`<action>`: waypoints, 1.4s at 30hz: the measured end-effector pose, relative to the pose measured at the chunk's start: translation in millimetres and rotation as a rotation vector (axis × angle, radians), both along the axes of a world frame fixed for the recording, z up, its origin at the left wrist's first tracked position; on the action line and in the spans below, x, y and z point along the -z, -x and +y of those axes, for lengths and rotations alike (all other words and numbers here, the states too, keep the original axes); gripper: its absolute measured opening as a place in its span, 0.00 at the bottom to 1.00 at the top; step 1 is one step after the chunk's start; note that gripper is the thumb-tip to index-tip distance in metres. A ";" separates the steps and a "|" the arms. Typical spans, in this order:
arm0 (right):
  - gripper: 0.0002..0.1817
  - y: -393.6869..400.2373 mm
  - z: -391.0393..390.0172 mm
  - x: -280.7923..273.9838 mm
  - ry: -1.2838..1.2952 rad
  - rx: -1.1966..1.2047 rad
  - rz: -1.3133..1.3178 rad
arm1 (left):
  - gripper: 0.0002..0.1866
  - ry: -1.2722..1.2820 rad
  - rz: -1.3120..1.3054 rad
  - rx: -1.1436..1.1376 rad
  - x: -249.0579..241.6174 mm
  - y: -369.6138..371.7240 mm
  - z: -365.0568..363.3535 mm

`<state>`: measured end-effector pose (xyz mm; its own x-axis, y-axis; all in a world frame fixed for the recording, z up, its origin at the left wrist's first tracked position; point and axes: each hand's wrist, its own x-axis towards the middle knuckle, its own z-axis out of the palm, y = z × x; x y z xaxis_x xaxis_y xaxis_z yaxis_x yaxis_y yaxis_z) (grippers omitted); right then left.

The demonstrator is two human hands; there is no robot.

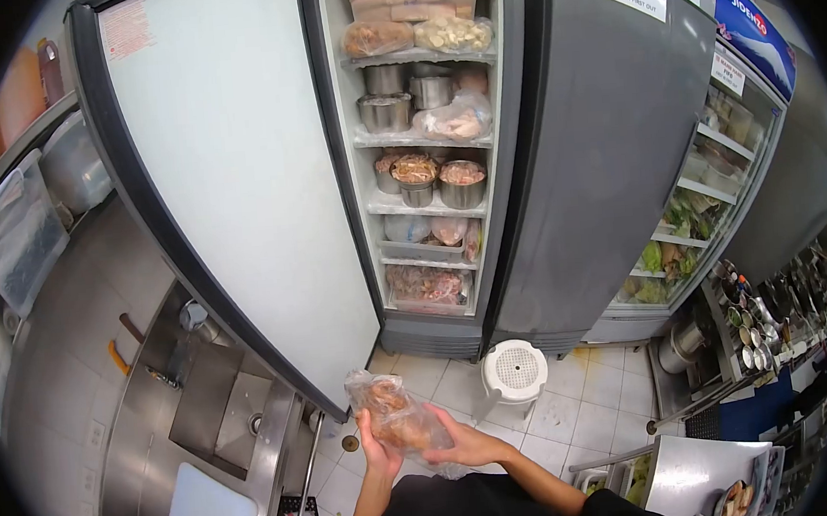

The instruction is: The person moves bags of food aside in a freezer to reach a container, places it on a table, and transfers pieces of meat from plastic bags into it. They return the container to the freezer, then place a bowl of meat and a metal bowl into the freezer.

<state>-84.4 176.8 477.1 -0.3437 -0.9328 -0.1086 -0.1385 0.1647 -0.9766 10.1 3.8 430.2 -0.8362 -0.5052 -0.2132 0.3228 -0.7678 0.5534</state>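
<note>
A clear plastic bag (400, 414) with orange-brown food in it is held in front of my body, low in the head view. My left hand (379, 450) grips its left side, and my right hand (467, 444) grips its right side. Beyond the bag stands an upright freezer (432, 337) with its white-lined door (226, 175) swung open to the left. Its shelves hold bagged food (454, 35), metal pots (386, 112), metal containers of meat (463, 185) and a bin of bagged meat (428, 284). The food's exact kind is hard to tell.
A white plastic stool (515, 371) stands on the tiled floor right of the bag. At the left are a steel sink (242, 414) and a white board (211, 512). A closed grey door (607, 149) and a glass-door fridge (697, 200) stand right; a steel counter (693, 478) is lower right.
</note>
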 end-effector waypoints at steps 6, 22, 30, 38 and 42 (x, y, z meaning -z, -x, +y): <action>0.55 4.7 -4.6 9.4 0.078 0.042 0.087 | 0.31 0.046 -0.009 -0.023 -9.7 3.6 -1.9; 0.49 18.0 -28.1 -7.9 0.071 -0.046 0.047 | 0.31 0.058 -0.028 -0.053 -9.0 1.0 -13.1; 0.49 35.8 -49.8 -24.6 0.041 -0.145 -0.097 | 0.33 -0.016 0.132 -0.048 -16.3 10.7 -31.6; 0.64 48.6 -31.4 -3.8 0.130 0.147 0.105 | 0.32 0.194 -0.088 0.085 -23.9 60.4 -1.6; 0.66 64.7 14.0 49.7 0.163 0.393 -0.120 | 0.34 0.366 -0.179 0.426 1.7 109.7 32.4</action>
